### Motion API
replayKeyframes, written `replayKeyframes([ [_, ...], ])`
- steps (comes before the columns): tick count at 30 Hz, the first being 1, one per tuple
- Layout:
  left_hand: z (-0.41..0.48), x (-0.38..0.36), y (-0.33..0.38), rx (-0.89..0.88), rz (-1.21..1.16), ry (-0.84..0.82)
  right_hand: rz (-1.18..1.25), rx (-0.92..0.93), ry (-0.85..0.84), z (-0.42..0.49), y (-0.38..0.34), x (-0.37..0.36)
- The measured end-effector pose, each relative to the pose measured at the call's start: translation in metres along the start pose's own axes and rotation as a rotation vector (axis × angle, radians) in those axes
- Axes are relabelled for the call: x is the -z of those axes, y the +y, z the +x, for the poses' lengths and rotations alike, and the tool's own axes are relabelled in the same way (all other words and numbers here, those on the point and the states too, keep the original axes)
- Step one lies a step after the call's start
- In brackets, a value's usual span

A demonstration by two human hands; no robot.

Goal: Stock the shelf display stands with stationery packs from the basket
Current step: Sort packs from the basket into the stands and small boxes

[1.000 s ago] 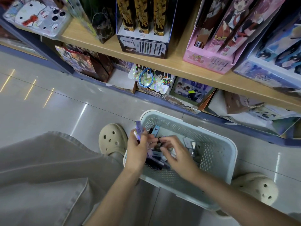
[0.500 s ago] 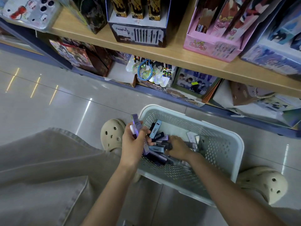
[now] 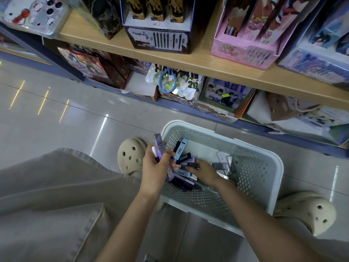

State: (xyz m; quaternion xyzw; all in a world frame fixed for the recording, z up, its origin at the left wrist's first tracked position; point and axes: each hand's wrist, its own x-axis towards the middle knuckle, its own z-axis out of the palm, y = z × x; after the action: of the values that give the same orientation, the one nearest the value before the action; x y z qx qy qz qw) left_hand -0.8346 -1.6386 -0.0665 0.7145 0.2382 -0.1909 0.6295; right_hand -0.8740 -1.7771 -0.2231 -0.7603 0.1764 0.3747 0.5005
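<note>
A pale perforated basket [image 3: 264,178] stands on the floor between my feet. Several slim stationery packs [image 3: 184,176] in purple, blue and black lie heaped in its left half. My left hand [image 3: 154,165] hovers over the basket's left rim and grips a small bundle of purple packs [image 3: 160,146] that stick up past my fingers. My right hand [image 3: 204,172] is down inside the basket, fingers curled on a dark pack [image 3: 192,165] in the heap. On the wooden shelf [image 3: 198,57] above stand a dark pen display stand [image 3: 160,38] and a pink display stand [image 3: 243,52].
The lower shelf holds gift bags [image 3: 90,67], a holographic pack with a blue cord [image 3: 173,82] and a framed photo box [image 3: 226,93]. My cream clogs [image 3: 130,156] flank the basket. Grey trousers [image 3: 47,195] fill the lower left. Glossy tiled floor [image 3: 56,114] spreads left.
My right hand has dipped deeper into the heap of packs. My left hand keeps its purple bundle at the basket's left rim. The view has tilted down slightly.
</note>
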Motion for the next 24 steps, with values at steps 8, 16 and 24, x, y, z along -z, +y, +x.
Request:
replayKeyframes([
  [8, 0.001, -0.001, -0.013, 0.074, 0.098, -0.035, -0.114, -0.071, -0.035, -0.013, 0.004, 0.025],
  [16, -0.007, -0.015, -0.039, 0.159, 0.112, -0.146, -0.085, -0.006, 0.035, -0.05, 0.009, 0.06],
  [24, -0.029, -0.032, -0.034, 0.232, 0.05, -0.2, 0.327, 0.121, 0.097, -0.116, -0.036, 0.062],
])
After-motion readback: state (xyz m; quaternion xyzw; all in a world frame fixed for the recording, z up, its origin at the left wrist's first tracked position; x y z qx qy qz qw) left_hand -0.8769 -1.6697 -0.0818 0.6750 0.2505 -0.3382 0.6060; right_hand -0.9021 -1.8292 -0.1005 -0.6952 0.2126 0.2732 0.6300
